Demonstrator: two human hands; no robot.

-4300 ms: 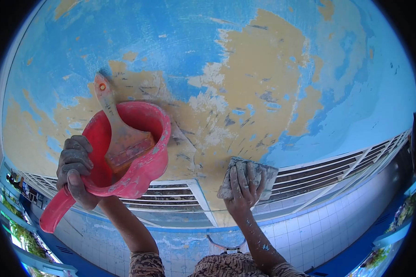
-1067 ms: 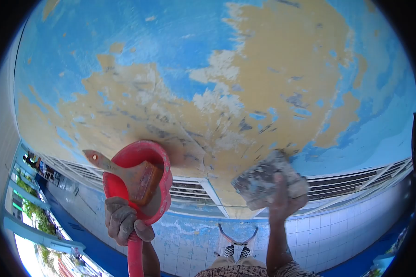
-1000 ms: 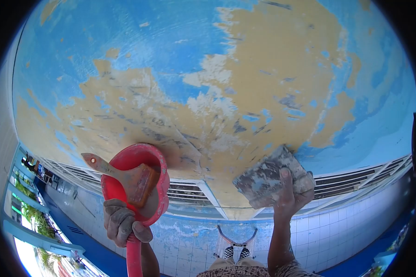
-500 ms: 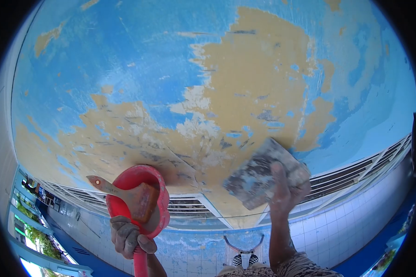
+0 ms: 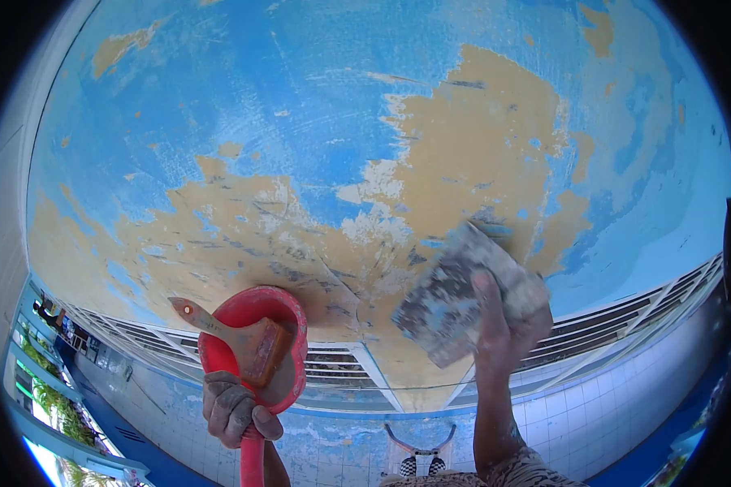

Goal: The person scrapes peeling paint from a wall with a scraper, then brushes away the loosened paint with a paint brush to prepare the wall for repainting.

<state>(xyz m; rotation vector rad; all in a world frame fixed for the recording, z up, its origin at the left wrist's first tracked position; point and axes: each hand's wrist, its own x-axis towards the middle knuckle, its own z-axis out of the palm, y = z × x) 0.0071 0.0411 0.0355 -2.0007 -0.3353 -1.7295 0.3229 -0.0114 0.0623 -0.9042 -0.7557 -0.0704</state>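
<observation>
Head view: left hand (image 5: 240,411), fingers curled, grips red dipper (image 5: 301,349); right of it, right hand (image 5: 508,321) pinches pad (image 5: 447,300), far fingers hidden; keep flat.

Soft light covers the peeling wall (image 5: 479,138) above the left fingers (image 5: 227,404); glare bleaches the outdoor opening (image 5: 45,461) left of them. Motion blurs the right hand (image 5: 512,325) and plate (image 5: 447,300), shadow (image 5: 495,230) just beyond. Fisheye distortion bows the louvres (image 5: 601,338) right of that hand; corners blacken.

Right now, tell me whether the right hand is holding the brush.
No, the brush rests in the red dipper that the left hand grips, while the right hand holds a flat, smeared slab.
</observation>
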